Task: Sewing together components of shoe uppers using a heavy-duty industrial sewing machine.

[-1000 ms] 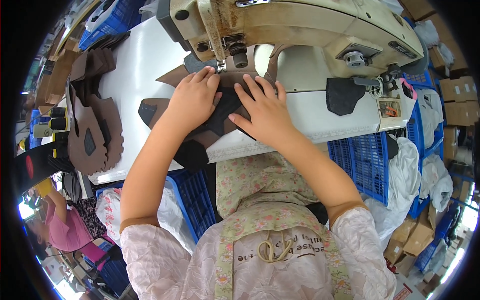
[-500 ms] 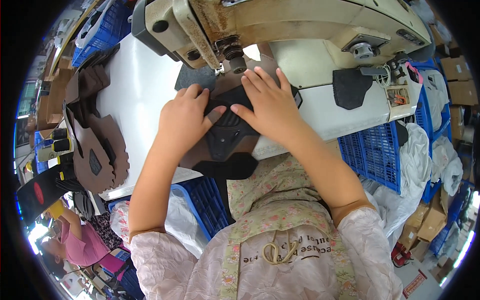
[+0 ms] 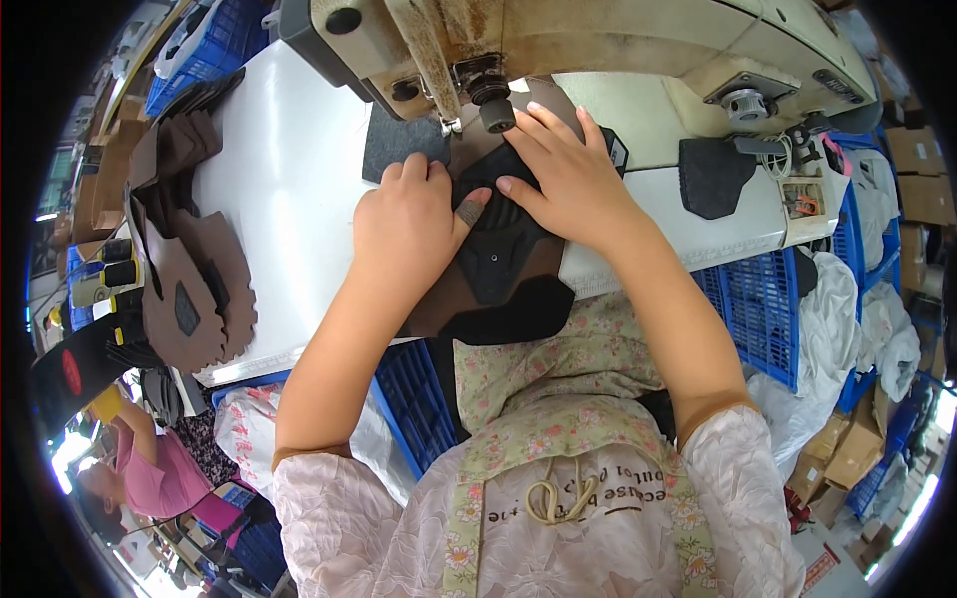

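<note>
A brown and black leather piece (image 3: 488, 261) lies on the sewing machine's bed, its far part under the machine head. My left hand (image 3: 409, 214) rests on its left side, fingers bent and gripping, the thumb in a grey wrap. What the left fingertips touch is partly hidden. With fingers stretched, my right hand (image 3: 573, 179) lies flat on the piece's right side, near the dark knob (image 3: 495, 116). The presser foot (image 3: 452, 127) comes down beside a dark grey patch (image 3: 399, 145) at the piece's far left.
The beige sewing machine (image 3: 618, 40) spans the far side. Brown cut pieces (image 3: 189, 289) are stacked at the left, near thread spools (image 3: 122, 274). A black patch (image 3: 714, 177) lies on the right of the table. Blue crates (image 3: 753, 309) stand below; another person (image 3: 164, 468) sits lower left.
The leather piece has slid to the right under the machine head and turned slightly, both hands moving along with it. The whole view has also shifted a little.
</note>
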Motion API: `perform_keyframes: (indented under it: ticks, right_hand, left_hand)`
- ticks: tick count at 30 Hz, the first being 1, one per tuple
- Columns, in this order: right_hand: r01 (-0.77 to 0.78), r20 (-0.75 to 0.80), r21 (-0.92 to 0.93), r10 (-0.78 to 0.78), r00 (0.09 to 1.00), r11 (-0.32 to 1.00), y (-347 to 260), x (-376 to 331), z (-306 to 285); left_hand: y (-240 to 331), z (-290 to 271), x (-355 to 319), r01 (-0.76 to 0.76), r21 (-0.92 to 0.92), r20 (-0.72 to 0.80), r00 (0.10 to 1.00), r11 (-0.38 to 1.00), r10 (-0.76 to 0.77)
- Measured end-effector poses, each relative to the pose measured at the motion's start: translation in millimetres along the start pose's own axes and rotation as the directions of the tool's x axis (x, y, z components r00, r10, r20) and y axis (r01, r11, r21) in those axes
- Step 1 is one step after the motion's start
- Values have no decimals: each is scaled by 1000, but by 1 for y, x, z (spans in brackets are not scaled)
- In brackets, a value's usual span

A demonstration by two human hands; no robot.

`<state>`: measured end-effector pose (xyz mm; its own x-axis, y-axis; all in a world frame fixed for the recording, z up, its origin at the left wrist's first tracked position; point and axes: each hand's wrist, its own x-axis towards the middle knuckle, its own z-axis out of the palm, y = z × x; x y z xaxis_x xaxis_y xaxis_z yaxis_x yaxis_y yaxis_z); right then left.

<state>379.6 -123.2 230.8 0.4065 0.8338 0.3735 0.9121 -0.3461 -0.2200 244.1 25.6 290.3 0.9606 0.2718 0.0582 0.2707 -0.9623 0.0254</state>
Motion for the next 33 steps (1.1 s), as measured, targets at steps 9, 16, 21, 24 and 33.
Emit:
perform_keyframes:
  ticks: [9,16,21,24,33]
  right_hand:
    - [18,11,31,-19,1000,999,11,2,0]
    - [25,-9,59,-25,1000,998,14,1,2]
    - [36,26,52,-37,999,998,-8,-2,-6]
    - [-77,7,239,78,997,968,-35,-10,-14]
    - [-72,-2,221,74,997,973,-49,-21,-4]
  left_hand:
    - [12,0,4,36,31,38,999,999,-37]
    - [1,-9,2,12,-124,39,999,992,-7]
    - [-28,-12,-2,-82,-367,82,989,927,120]
    - [-31,-1,-8,-160,-359,8,985,919,175]
    - [-30,4,-10,-177,-231,-33,984,957,174]
